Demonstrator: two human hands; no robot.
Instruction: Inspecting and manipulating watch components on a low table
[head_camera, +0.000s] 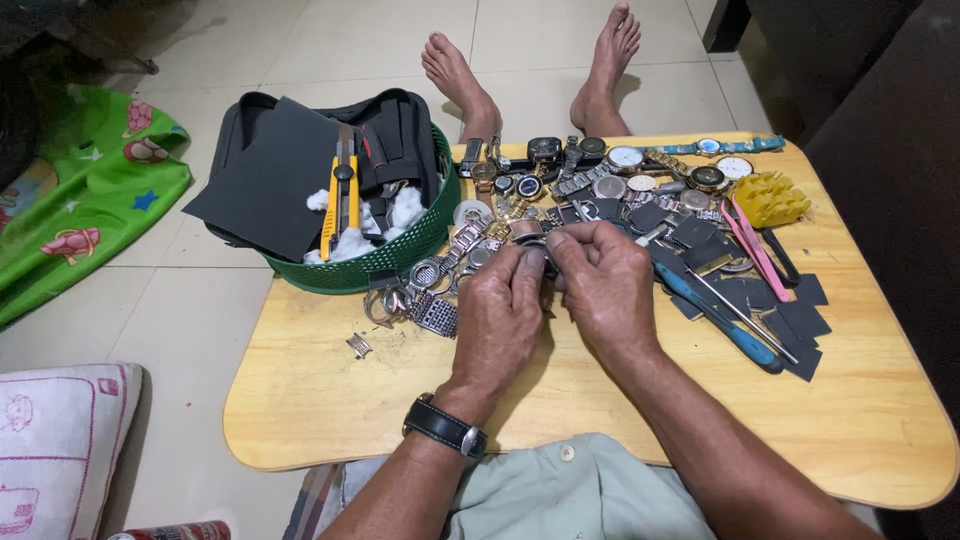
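Note:
Both hands meet over the middle of a low wooden table (330, 400). My left hand (500, 320), with a black wristwatch (445, 427) on its wrist, and my right hand (607, 285) pinch a small dark watch part (545, 262) between their fingertips; most of it is hidden by the fingers. Just beyond the hands lies a heap of wristwatches, metal bands and watch cases (590, 185). A few metal bands (430, 300) lie left of my left hand.
A green basket (400, 260) at the table's left holds a black bag, cotton and a yellow utility knife (340, 195). A blue-handled screwdriver (720, 320), pink tweezers (752, 248), dark square pads and a yellow holder (770, 198) lie right. My bare feet rest beyond the table.

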